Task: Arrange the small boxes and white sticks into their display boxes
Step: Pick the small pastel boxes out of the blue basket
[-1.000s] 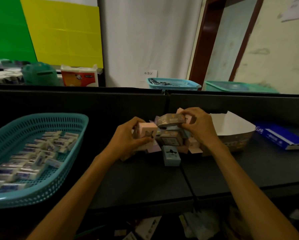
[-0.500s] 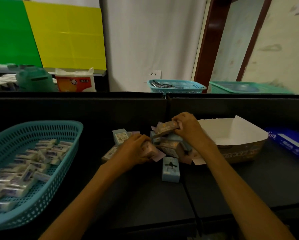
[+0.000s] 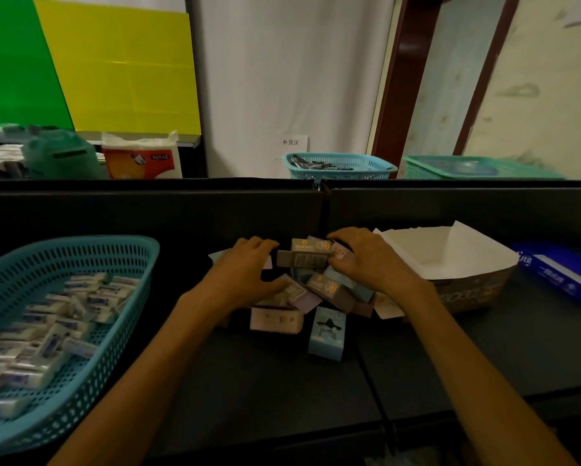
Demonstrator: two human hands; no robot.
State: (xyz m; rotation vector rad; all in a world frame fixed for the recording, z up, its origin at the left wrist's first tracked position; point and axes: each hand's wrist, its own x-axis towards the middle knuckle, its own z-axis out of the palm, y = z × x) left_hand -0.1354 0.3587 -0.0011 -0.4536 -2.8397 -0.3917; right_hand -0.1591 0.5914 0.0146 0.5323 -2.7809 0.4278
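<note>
Head view: we see a pile [image 3: 311, 280] of small boxes heaped on the black table [image 3: 268, 391], just left of the display box [image 3: 450, 264], whose white inside shows nothing in it. Left hand [image 3: 245, 274] lies palm-down on the pile's left side, fingers spread and only lightly bent, resting on the boxes; we cannot make out a grip on any one. Right hand [image 3: 369, 260] covers the pile's right side, fingers bent over the upper boxes and thumb against a brown box [image 3: 302, 258]; whether it actually grips that box, we cannot tell. A pink box [image 3: 275, 319] and a blue box [image 3: 327, 332] lie at the near edge of the pile, just clear of both hands. White sticks [image 3: 47, 331] fill the teal basket [image 3: 90, 250] at the left, well apart from the pile. A blue carton [image 3: 561, 274] lies right of the display box. Beyond the black divider [image 3: 147, 203], two more baskets, blurred.
</note>
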